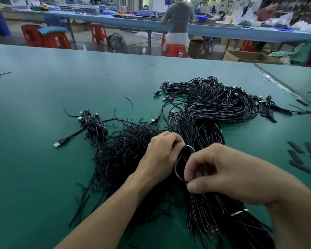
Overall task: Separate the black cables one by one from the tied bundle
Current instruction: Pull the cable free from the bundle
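Green matted table (79, 87). Centre-right: large bundle of black USB cables (214, 112), plug ends fanned out on the far side, bare ends toward the near edge. Touching its left side: loose pile of short black wire offcuts (126, 151). Left of that, a small knotted cable bunch (93, 128), one USB-A plug (58, 143) sticking out near-left. Flat black strips (295, 155) scattered by the right edge. A few stray wire bits (0, 74) far left.
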